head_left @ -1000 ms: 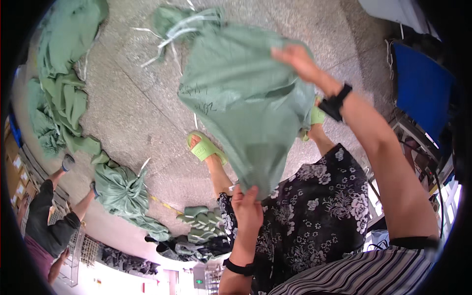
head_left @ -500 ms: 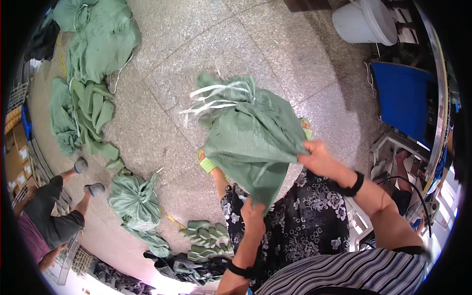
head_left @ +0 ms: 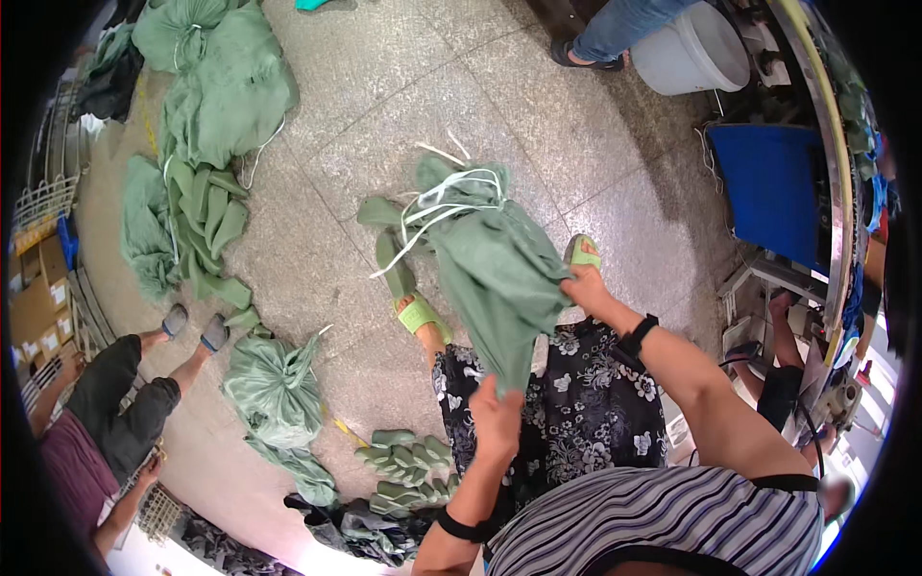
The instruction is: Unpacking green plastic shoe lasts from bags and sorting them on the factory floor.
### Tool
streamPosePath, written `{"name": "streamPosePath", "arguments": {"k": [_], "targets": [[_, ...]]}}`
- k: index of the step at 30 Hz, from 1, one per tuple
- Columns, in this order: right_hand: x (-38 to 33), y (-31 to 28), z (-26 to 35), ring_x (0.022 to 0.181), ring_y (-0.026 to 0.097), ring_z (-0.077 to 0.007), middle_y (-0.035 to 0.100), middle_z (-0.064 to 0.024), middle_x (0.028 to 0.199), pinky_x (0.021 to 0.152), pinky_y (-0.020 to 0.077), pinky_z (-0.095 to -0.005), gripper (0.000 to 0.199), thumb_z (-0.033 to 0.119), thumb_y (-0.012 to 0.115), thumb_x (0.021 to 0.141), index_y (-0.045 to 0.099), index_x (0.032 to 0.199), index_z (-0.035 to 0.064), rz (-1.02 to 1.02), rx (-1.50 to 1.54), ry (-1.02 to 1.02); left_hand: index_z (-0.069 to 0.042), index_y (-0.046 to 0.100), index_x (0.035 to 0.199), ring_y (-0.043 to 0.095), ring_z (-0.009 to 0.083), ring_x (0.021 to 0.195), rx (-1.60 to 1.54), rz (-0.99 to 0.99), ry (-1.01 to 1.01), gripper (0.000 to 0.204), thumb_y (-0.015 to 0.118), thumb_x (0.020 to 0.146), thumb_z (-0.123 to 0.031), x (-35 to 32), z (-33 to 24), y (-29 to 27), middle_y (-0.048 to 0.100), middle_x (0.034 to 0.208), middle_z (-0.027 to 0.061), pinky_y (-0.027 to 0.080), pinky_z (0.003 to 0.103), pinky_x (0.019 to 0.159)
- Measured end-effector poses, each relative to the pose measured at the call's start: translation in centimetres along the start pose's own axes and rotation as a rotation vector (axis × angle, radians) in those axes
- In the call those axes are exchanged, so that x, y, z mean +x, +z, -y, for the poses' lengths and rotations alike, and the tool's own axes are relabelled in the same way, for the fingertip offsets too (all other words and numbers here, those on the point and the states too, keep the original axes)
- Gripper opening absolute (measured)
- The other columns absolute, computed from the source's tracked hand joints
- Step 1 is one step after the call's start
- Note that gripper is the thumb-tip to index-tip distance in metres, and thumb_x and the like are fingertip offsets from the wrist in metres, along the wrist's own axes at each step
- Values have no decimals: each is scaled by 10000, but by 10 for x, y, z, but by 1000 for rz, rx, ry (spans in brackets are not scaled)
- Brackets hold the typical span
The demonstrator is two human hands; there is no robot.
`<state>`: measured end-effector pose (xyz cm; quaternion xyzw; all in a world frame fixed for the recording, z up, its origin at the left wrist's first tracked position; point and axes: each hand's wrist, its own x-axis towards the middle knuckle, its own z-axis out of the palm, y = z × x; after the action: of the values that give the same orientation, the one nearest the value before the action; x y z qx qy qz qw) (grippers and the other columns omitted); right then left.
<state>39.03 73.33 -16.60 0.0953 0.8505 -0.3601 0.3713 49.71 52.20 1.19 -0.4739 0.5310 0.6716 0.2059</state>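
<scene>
While both hands are busy, one green cloth garment (head_left: 490, 269) hangs between them over the person's lap, near the middle of the view. One left hand (head_left: 497, 420) is closed on the garment's lower end at about six o'clock from its bulk, and one right hand (head_left: 586, 288) is pinched on its edge at about three o'clock, a dark wristband (head_left: 636, 335) just behind it. White drawstrings (head_left: 444, 202) trail from the garment's top at about eleven o'clock. Two feet in green sandals (head_left: 420, 312) show on the speckled stone floor (head_left: 365, 96), one at nine o'clock of the garment and one peeking out at two o'clock; the cloth hides most of the second. Around them I count several heaps of the same green cloth: a big pile (head_left: 211, 77) at ten o'clock, a row of folded pieces (head_left: 202, 230) below it, one tied bundle (head_left: 274, 384) at eight o'clock, and a stack of folded pieces (head_left: 408, 466) at seven o'clock, just beside the flowered skirt (head_left: 576, 422). One white bucket (head_left: 691, 48) stands at one o'clock with another person's jeans-clad leg (head_left: 615, 29) beside it, and one blue chair seat (head_left: 768, 182) sits at two o'clock. A second person (head_left: 106, 422) sits on the floor at eight o'clock, two grey shoes pointed toward the folded row.
</scene>
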Motion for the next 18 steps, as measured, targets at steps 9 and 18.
{"name": "streamPosePath", "arguments": {"k": [9,18], "targets": [[-93,-12,58,729,614,-167,647,-85,868,659,499,-273,288,1,538,756,618,1028,-48,174,825,216,26,513,1075,582,195,865,23,-77,165,322,545,759,-28,40,0,-37,615,965,123,459,336,786],[-42,-18,86,718,556,-104,625,-26,829,630,473,-277,201,51,586,776,622,949,-45,-9,798,163,40,574,1051,535,192,899,-246,-142,-166,344,535,711,13,85,49,-13,583,1025,98,410,291,817]]}}
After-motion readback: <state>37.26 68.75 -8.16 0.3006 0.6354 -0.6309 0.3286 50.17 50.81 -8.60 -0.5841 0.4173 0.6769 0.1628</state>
